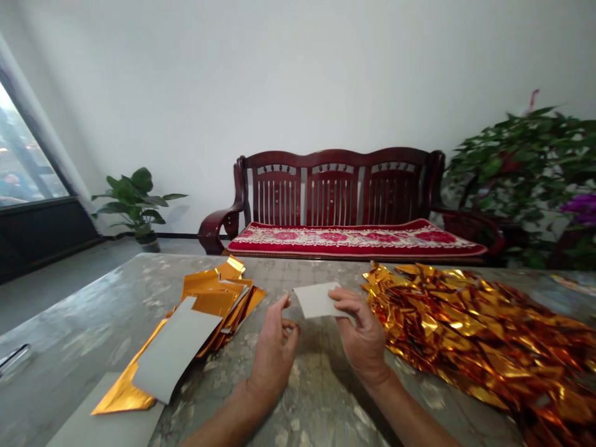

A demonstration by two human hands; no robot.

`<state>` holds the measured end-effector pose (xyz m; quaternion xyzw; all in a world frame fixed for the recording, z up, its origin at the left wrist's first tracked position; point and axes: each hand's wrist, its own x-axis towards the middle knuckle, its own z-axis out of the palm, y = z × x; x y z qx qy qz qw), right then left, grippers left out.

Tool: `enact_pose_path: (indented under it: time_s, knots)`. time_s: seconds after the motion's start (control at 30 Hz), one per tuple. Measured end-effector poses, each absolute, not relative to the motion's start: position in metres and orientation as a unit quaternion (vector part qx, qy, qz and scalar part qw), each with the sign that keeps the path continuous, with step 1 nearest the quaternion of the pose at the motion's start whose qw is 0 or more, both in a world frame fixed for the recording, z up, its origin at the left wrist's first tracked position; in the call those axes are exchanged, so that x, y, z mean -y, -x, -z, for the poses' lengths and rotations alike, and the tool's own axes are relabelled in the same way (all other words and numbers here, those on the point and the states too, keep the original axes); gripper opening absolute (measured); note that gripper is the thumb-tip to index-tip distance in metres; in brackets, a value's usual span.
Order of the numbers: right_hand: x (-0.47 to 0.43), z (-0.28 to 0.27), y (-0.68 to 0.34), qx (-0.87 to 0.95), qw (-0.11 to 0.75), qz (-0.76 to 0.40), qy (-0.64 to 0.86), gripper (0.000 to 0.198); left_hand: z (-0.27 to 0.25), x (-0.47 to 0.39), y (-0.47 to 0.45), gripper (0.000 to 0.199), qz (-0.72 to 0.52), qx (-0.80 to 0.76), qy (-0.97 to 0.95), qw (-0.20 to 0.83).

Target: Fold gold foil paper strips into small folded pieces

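My right hand [362, 329] pinches the right end of a small white sheet of paper [313, 300], held up above the table. To its left, my left hand [278, 344] is raised beside the sheet, index finger partly stretched and apart from the thumb. A small gap lies between that hand and the paper, and nothing shows in its fingers. Further left is a loose stack of gold foil sheets [209, 301], some turned with their pale side up. On the right spreads a large heap of folded gold foil pieces [456, 329].
The patterned table [102, 310] carries everything. Near its left edge is a thin dark object [15, 357]. Beyond stands a dark red wooden bench [333, 192] with a red floral cover [358, 239]. A potted plant [139, 198] is at left, leafy plants [526, 167] at right.
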<state>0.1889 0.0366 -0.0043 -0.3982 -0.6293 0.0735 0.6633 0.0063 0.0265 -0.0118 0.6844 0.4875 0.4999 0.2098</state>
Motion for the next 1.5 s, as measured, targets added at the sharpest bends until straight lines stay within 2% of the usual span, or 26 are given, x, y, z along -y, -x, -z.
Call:
enact_pose_path:
  time_s: [0.1, 0.17, 0.3, 0.43, 0.57, 0.7, 0.87, 1.17, 1.5]
  knots:
    - [-0.034, 0.011, -0.186, 0.734, 0.565, -0.062, 0.371, 0.020, 0.026, -0.033, -0.003, 0.071, -0.516, -0.467, -0.685, 0.215]
    - [-0.033, 0.018, -0.185, 0.775, 0.493, -0.084, 0.386, 0.020, 0.031, -0.035, 0.003, 0.070, -0.503, -0.468, -0.699, 0.197]
    - [-0.031, 0.024, -0.184, 0.791, 0.414, -0.120, 0.433, 0.015, 0.031, -0.035, 0.014, 0.049, -0.426, -0.467, -0.758, 0.161]
    - [-0.027, 0.022, -0.184, 0.798, 0.350, -0.096, 0.481, 0.014, 0.027, -0.035, 0.016, 0.023, -0.337, -0.463, -0.805, 0.154]
    - [-0.025, 0.020, -0.191, 0.804, 0.289, -0.064, 0.515, 0.012, 0.025, -0.034, 0.016, 0.019, -0.266, -0.468, -0.834, 0.127]
    - [-0.025, 0.015, -0.198, 0.820, 0.269, -0.072, 0.500, 0.013, 0.021, -0.032, 0.016, 0.024, -0.236, -0.476, -0.840, 0.108]
    - [-0.024, 0.014, -0.200, 0.806, 0.257, -0.060, 0.529, 0.027, 0.019, -0.034, 0.017, 0.022, -0.237, -0.503, -0.822, 0.124]
    - [-0.026, 0.018, -0.195, 0.760, 0.234, -0.060, 0.604, 0.017, 0.022, -0.044, 0.019, 0.022, -0.245, -0.555, -0.782, 0.144]
    - [-0.027, 0.018, -0.194, 0.777, 0.182, 0.011, 0.602, 0.020, 0.018, -0.046, 0.015, 0.023, -0.200, -0.575, -0.789, 0.084]
